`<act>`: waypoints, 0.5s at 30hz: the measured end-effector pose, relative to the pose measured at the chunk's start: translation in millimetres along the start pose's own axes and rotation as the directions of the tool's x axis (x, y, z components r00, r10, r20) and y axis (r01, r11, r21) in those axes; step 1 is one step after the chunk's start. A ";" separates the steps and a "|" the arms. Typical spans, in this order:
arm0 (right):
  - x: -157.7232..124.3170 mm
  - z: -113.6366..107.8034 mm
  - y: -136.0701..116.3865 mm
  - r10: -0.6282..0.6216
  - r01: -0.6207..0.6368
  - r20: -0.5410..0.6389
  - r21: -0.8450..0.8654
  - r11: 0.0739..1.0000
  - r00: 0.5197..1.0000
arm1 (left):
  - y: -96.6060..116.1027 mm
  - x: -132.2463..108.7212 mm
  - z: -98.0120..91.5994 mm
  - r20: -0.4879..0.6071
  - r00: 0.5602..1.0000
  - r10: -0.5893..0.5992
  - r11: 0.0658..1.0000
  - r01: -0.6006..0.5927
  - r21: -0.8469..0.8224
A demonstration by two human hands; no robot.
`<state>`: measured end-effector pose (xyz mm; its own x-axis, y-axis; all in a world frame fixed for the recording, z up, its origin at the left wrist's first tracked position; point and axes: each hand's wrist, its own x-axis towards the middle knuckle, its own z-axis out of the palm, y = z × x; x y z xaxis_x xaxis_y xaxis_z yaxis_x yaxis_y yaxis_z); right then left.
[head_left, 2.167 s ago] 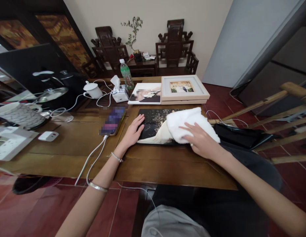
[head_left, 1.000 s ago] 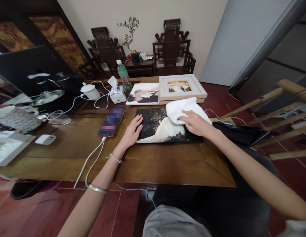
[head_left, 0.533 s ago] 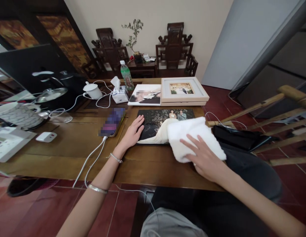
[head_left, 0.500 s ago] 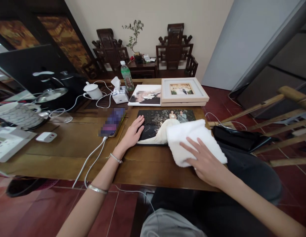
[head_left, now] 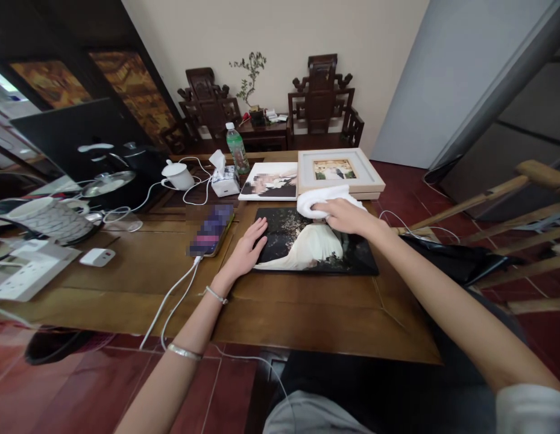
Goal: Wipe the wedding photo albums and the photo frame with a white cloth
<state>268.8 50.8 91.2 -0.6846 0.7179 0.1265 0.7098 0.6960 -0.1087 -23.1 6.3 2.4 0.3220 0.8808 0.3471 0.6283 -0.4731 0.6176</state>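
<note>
A dark photo panel [head_left: 284,241] with a long white wedding dress in its picture lies flat on the wooden table [head_left: 298,307]. My left hand [head_left: 248,247] rests on its left edge, fingers stretched out and holding nothing. Over the panel's far edge, my right hand [head_left: 345,215] presses a bunched white cloth [head_left: 322,198]; the fingers are partly sunk in the fabric. The cloth and hand hide the upper part of the picture. Just behind the cloth are a white-bordered photo print [head_left: 270,182] and a light wooden picture frame [head_left: 370,175].
Left of the panel lies a phone [head_left: 211,232] with a white cable. Behind it stand a tissue box [head_left: 224,182], a green-labelled bottle [head_left: 235,147] and a lidded white cup [head_left: 178,176]. A power strip [head_left: 26,271] sits far left; a wooden chair [head_left: 510,187] is at right.
My right hand has carried the cloth from the panel's near right corner to its far edge, and the cloth is now bunched. The left hand keeps its place on the panel.
</note>
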 end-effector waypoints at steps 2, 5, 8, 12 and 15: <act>3.9 -0.2 2.7 0.010 -0.010 -0.007 -0.007 1.000 1.000 | 0.7 0.0 0.0 -0.003 1.000 0.001 1.000 -0.001 -0.001; -13.0 8.5 -13.6 0.021 -0.021 -0.005 -0.047 0.999 1.000 | 2.0 0.0 0.5 0.001 1.000 -0.004 1.000 0.004 0.010; -49.9 26.5 -49.0 -0.024 0.018 -0.048 -0.122 0.992 0.999 | 1.7 -0.1 1.7 0.001 1.000 -0.007 1.000 0.007 0.017; -101.2 45.9 -99.2 -0.115 0.103 -0.078 -0.143 0.984 0.990 | -3.3 -0.1 3.8 -0.014 1.000 0.005 1.000 -0.005 -0.002; -115.6 45.6 -120.3 -0.132 0.126 -0.056 -0.103 0.987 0.990 | -7.0 -0.2 4.6 -0.024 1.000 0.012 1.000 -0.012 -0.017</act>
<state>255.0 -115.2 44.7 -0.7621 0.6175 0.1948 0.6310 0.7757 0.0099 -24.3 9.6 -5.3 0.3124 0.8745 0.3709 0.6124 -0.4839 0.6251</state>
